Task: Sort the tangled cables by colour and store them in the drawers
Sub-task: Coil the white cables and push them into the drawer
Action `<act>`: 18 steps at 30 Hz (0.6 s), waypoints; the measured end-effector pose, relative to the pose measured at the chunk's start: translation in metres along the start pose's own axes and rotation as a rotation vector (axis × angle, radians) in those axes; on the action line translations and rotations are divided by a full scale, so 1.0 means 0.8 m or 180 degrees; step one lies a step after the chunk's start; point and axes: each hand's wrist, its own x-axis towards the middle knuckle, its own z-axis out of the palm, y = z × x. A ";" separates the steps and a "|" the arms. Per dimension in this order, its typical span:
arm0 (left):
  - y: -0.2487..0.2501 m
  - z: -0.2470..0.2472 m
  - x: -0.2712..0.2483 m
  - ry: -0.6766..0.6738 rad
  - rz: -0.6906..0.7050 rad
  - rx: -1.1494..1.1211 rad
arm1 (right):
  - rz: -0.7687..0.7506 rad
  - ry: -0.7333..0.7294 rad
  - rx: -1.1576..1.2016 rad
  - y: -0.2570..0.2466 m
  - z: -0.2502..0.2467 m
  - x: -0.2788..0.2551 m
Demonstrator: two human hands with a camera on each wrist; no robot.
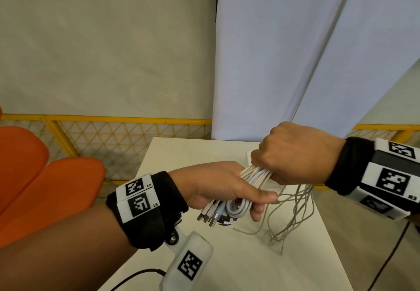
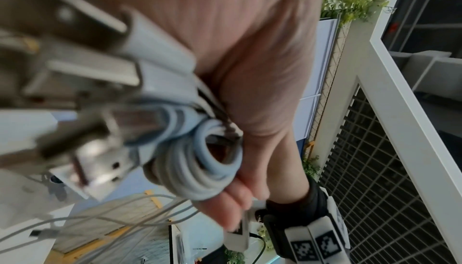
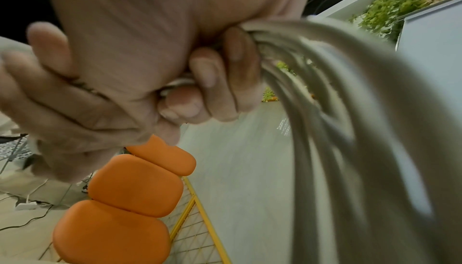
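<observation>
Both hands squeeze one bunch of white cables (image 1: 255, 175). The left hand (image 1: 218, 186) sits at eight o'clock from the right hand (image 1: 295, 154). Fists hide the middle.

Head view looks down over both wrists; wrist views sit close under each palm, sharing the white cables (image 1: 255, 177).

Right hand (image 3: 120, 67) around white cables (image 3: 337, 110) (blurred)
</observation>
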 end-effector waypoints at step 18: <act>0.003 0.015 0.005 -0.0472 0.0243 -0.0668 | 0.0053 -0.0008 -0.0196 0.006 -0.010 -0.013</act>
